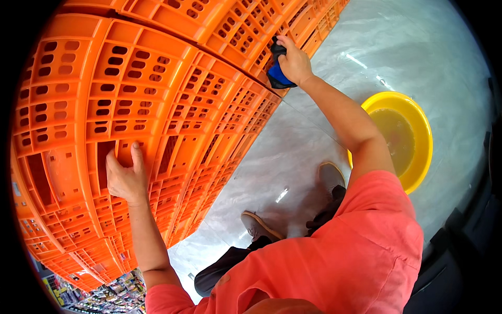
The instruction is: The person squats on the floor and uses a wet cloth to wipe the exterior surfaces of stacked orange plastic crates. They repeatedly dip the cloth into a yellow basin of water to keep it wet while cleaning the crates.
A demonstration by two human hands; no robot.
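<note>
Tall stacks of orange plastic crates (pixel 188 98) with slotted sides stand before me, side by side. My left hand (pixel 126 176) grips the edge of a handle opening in one crate's side, thumb outside and some fingertips hidden. Farther along, my right hand (pixel 292 61) holds a blue-and-black cloth (pixel 277 72) against the side of a crate in the neighbouring stack. The cloth is bunched under the palm and fingers.
A yellow plastic basin (pixel 421 157) of cloudy water stands on the shiny grey floor (pixel 313 117) to my right, partly behind my right arm. Racks of small packaged goods (pixel 113 294) show at lower left. Dark objects (pixel 451 251), unclear in kind, line the right edge.
</note>
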